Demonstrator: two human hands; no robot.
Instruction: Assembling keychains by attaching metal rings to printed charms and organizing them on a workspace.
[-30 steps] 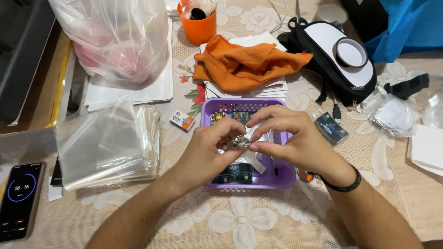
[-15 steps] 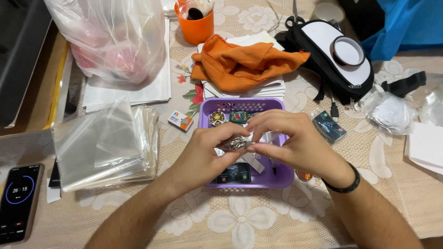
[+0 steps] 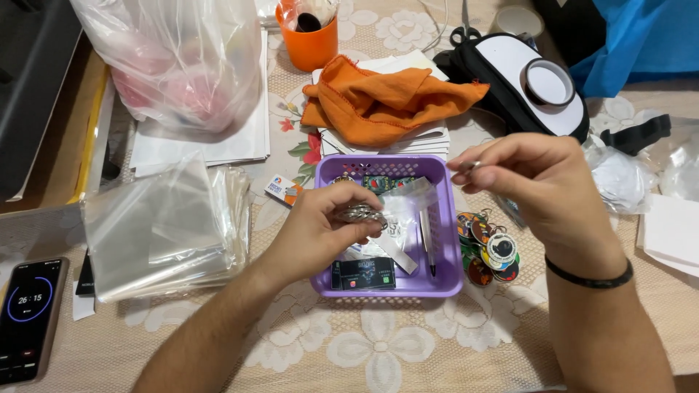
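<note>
Over the purple basket (image 3: pixel 445 218): left hand (image 3: pixel 320 225) grips metal key rings (image 3: pixel 362 215); right hand (image 3: pixel 542 185) pinches one small ring (image 3: pixel 468 167)

left hand (image 3: pixel 320 225) curled closed, right hand (image 3: pixel 539 185) raised, pinching

The purple basket (image 3: pixel 445 280) stands centre, its front half open from above. At twelve o'clock the orange cloth (image 3: pixel 386 102) blocks; at nine the stack of clear bags (image 3: pixel 164 229); at three the keychain badges (image 3: pixel 489 247). Toward six, tablecloth (image 3: pixel 378 349) lies bare between the forearms.
</note>
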